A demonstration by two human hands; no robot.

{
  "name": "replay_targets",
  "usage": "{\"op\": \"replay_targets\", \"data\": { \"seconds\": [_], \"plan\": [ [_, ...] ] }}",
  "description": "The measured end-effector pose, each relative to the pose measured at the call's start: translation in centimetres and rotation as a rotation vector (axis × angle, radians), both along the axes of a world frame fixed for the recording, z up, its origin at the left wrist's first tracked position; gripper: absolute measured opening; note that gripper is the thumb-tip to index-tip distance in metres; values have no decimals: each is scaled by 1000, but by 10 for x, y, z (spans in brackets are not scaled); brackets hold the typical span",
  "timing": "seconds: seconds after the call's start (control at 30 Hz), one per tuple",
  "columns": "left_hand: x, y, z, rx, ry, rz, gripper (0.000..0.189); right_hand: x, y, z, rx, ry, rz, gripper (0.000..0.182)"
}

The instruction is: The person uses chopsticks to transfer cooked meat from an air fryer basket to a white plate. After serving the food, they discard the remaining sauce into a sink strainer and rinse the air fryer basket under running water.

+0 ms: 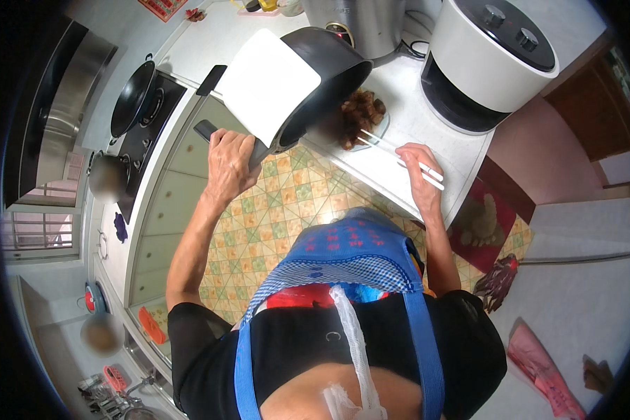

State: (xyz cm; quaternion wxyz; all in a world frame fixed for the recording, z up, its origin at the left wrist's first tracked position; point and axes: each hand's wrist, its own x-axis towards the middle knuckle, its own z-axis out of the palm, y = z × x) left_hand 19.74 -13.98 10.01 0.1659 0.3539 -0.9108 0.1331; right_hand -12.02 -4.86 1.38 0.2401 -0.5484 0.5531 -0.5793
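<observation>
My left hand (232,161) grips the dark handle of an air fryer basket (328,63), which has a white front panel (273,86). The basket is tipped over, its black mouth facing down to the right above a plate (382,127). On that plate lies a pile of browned, fried-looking food pieces (364,111), partly hidden by the basket. In my right hand (422,170) is a pair of white chopsticks (386,147), their tips at the front of the pile. Whether the tips pinch a piece I cannot tell.
Right of the plate stands the white air fryer body (483,73) on the white countertop (454,152). Behind the basket is a large steel cooker (367,21). At left, a black wok (134,100) sits on the gas stove (155,121). The counter's front edge runs beneath my forearms.
</observation>
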Motion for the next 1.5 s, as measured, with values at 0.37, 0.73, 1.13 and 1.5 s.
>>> {"op": "replay_targets", "data": {
  "seconds": [0.37,0.73,1.13,1.5],
  "plan": [
    [-3,14,28,-55,-27,-68,40,1,1,7,-20,-42,-96,17],
    [-7,13,57,-137,-82,-132,50,-11,0,10,-40,-92,-147,19],
    [-9,4,74,-183,-59,-147,53,-11,-1,19,-149,-130,-145,21],
    [-15,-5,80,-127,-31,-161,44,-2,-86,14,-394,-508,-94,23]
  ]
}}
